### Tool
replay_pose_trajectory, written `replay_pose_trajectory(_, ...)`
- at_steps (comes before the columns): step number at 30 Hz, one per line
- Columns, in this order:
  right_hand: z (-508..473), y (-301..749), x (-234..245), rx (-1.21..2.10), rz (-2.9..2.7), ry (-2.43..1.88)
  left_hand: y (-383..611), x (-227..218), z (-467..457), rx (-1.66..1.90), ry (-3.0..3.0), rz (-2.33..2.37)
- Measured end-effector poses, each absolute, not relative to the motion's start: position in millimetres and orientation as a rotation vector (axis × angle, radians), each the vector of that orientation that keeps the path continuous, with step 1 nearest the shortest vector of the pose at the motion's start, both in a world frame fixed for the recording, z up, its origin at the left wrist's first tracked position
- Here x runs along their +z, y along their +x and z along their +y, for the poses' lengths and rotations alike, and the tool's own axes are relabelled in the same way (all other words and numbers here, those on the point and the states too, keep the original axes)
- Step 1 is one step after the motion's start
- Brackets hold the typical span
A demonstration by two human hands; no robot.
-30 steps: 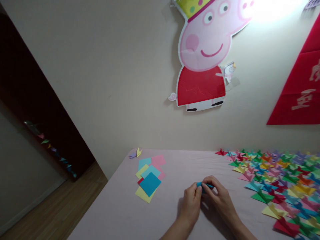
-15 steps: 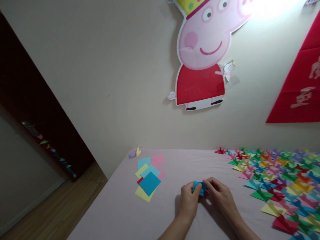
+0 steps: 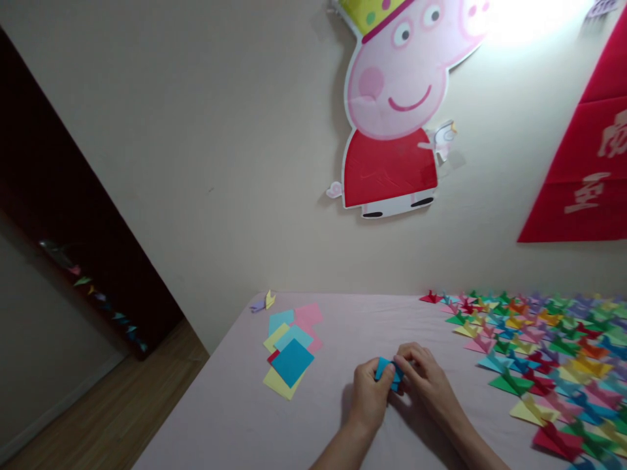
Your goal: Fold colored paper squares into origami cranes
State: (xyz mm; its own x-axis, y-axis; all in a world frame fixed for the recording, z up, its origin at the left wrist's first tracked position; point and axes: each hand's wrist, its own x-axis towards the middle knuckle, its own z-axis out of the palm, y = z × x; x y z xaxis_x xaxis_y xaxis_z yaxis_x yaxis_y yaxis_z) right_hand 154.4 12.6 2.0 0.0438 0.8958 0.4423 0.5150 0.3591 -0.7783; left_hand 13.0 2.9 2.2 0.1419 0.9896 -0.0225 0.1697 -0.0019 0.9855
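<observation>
While the person works near the front of the pink-covered surface [image 3: 235, 418], the folded blue paper [image 3: 383, 367] sits right between the two hands, raised a little, by the look of the shadow beneath. It's a compact, tilted packet, and I can't make out a long axis with the fingers covering so much. Neither hand is clearly nearer, since both meet it. The left hand [image 3: 369, 395] grips its left part, thumb laid across the front, other fingers curled behind. The right hand [image 3: 424, 377] has its fingers bunched, thumb and forefinger seemingly pinching the right edge. Loose paper squares [image 3: 292, 363] lie off to the left; folded paper birds [image 3: 537, 411] crowd the right.
</observation>
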Motion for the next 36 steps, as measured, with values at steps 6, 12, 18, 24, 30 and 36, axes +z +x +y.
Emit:
replay_pose_trajectory(6, 15.7, 157.3, -12.5, 0.257, -1.783, -1.467, 1.6, 8.3, -15.9, 0.89, 1.977, 1.676)
replay_pose_trajectory(12, 9.5, 147.7, -16.6, 0.038, -1.914, -1.624, -0.1, -20.7, -35.3, 0.161, 2.646, 1.588)
replay_pose_trajectory(18, 7.7, 157.4, -26.8, -0.155, -1.904, -1.711, 4.7, -21.3, -32.1, 0.106, 2.774, 1.529)
replay_pose_trajectory(24, 8.8, 167.1, -39.7, -0.175, -1.896, -1.778, 8.8, -17.1, -33.9, 0.137, 2.81, 1.595)
replay_pose_trajectory(30, 9.9, 169.2, -39.9, -0.132, -1.878, -1.729, 6.2, -12.8, -35.1, 0.082, 2.919, 1.559)
replay_pose_trajectory(36, 9.2, 159.5, -36.8, -0.22, -1.951, -1.771, 7.8, -12.1, -36.1, 0.098, 2.953, 1.565)
